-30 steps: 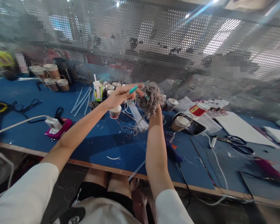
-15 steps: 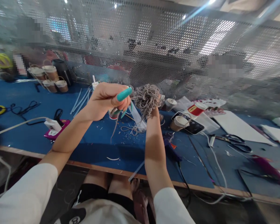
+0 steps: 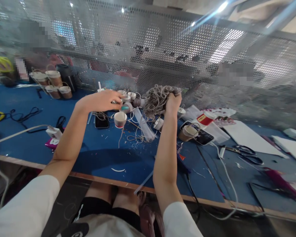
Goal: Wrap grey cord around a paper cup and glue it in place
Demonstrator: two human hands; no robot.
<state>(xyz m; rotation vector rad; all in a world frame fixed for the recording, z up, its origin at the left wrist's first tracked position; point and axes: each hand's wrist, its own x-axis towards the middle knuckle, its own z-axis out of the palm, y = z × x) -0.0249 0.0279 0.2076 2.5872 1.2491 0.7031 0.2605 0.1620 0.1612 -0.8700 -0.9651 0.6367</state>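
Observation:
My right hand (image 3: pixel 174 101) is wrapped round a bundle of grey cord (image 3: pixel 156 100), which hangs in loops above the table. To its left, my left hand (image 3: pixel 112 100) reaches over the small cups at the back, fingers bent. A bit of teal shows by its fingertips; what it holds, if anything, is hard to make out. Just below that hand stands a white paper cup (image 3: pixel 120 119) with a red band near its base. A thin strand of cord trails down at the cup's right side.
Brown cups (image 3: pixel 54 79) stand at the back left beside a dark bottle. A phone (image 3: pixel 204 136), a handled cup (image 3: pixel 188 132) and black scissors (image 3: pixel 246 150) lie to the right. A perforated metal screen (image 3: pixel 128 42) rises behind the blue table (image 3: pixel 98 164).
My left hand has moved left and its fingers have loosened from their pinch. My right hand has shifted right and slightly up with the cord bundle. The white cup is now uncovered.

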